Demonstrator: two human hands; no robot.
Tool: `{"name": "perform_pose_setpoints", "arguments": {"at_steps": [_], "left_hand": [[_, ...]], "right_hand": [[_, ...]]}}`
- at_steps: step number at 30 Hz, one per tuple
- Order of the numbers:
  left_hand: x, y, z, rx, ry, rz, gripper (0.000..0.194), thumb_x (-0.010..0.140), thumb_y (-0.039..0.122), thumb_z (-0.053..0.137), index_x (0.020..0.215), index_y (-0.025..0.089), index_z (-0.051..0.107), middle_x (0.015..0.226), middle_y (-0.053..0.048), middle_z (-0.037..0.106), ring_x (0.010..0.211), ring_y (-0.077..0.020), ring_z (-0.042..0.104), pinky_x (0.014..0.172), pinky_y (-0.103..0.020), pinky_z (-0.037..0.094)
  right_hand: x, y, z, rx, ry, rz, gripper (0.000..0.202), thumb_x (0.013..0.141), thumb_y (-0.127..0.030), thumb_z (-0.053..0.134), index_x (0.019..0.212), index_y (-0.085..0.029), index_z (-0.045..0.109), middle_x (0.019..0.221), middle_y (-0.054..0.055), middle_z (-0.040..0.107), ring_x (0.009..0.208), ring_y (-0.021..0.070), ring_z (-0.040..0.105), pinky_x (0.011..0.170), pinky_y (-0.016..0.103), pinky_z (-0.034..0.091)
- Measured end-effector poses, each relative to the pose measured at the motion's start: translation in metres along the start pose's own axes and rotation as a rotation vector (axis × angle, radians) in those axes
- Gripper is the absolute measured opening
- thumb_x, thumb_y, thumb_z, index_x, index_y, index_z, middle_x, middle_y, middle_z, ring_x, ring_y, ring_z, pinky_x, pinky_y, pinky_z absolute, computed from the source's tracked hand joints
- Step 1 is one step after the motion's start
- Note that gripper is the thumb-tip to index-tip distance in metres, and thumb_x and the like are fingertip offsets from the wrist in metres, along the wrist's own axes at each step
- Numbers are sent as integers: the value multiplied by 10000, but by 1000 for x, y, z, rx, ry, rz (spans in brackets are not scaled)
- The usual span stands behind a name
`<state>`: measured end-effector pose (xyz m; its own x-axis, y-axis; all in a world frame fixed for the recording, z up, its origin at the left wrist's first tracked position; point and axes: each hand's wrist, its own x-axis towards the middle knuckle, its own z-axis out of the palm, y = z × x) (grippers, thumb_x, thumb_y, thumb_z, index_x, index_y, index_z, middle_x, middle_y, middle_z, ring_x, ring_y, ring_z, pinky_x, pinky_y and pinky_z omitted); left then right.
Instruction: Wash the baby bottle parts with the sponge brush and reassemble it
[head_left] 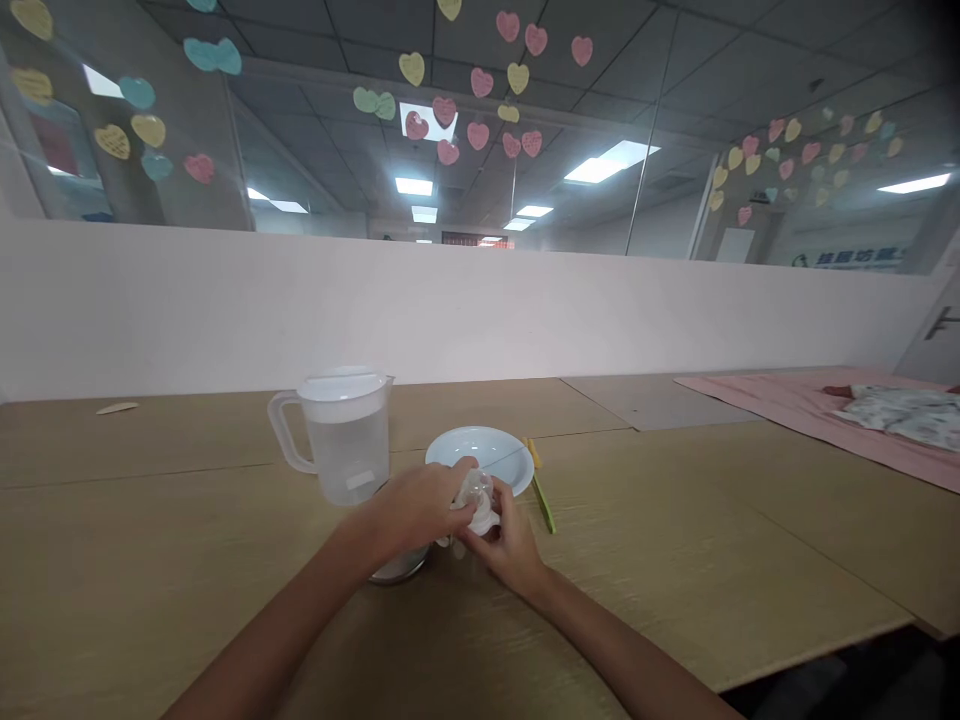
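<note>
Between my two hands, near the middle of the table, is a small baby bottle top (480, 500) with a clear dome and a white ring. The fingers of my left hand (431, 500) close on it from the left and above. From the right and below, my right hand (514, 545) grips its white part. Just behind my hands stands a white bowl (472, 440), partly covered by them. Under my left wrist a round, metal-rimmed container (401, 568) shows only in part. A small pale piece below my fingers is too blurred to name.
A lidded plastic pitcher (349, 450) with clear liquid stands left of the bowl. Right of the bowl lies a yellow-and-green brush (544, 500). A pink cloth (795, 405) with a patterned white cloth (907, 415) covers the far right. A flat pale piece (118, 408) lies far left.
</note>
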<state>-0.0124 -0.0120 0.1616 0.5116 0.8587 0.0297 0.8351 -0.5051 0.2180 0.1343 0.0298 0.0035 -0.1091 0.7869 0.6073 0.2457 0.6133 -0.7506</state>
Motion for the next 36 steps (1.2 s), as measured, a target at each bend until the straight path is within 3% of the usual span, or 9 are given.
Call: {"name": "perform_pose_setpoints", "arguments": {"at_steps": [5, 10, 15, 28, 36], "left_hand": [[3, -3, 1, -26, 1, 18, 268, 811, 366, 378, 988, 218, 514, 755, -24, 617, 662, -183, 577, 557, -249, 361], [8, -5, 3, 33, 97, 99, 302, 773, 316, 426, 1027, 205, 544, 972, -62, 611, 896, -217, 568, 693, -275, 406], [9, -5, 2, 26, 89, 95, 359, 743, 269, 457, 1082, 186, 542, 1087, -74, 590, 1006, -232, 536, 785, -299, 411], [20, -25, -7, -237, 7, 122, 392, 654, 317, 587, 1034, 224, 559, 957, -7, 649, 866, -190, 603, 689, -248, 431], [19, -23, -7, -242, -28, 95, 365, 656, 307, 583, 1010, 228, 545, 947, -1, 661, 825, -184, 612, 648, -242, 429]], "right_hand": [[0, 0, 1, -20, 18, -1, 611, 716, -428, 669, 1193, -187, 373, 990, 79, 619, 804, 189, 599, 593, 251, 470], [2, 0, 4, -34, 52, -22, 574, 715, -422, 662, 1168, -191, 398, 968, 62, 625, 747, 169, 592, 550, 232, 443], [3, -2, 6, -42, 75, -20, 527, 709, -432, 660, 1118, -185, 438, 877, 37, 636, 694, 156, 581, 574, 238, 436], [3, -13, 7, -122, 117, -22, 356, 737, -425, 613, 965, -185, 483, 779, 13, 642, 639, 147, 575, 550, 226, 407], [4, -19, 7, -219, 151, 1, 319, 715, -466, 599, 820, -187, 484, 671, -10, 608, 543, 128, 526, 481, 209, 329]]}}
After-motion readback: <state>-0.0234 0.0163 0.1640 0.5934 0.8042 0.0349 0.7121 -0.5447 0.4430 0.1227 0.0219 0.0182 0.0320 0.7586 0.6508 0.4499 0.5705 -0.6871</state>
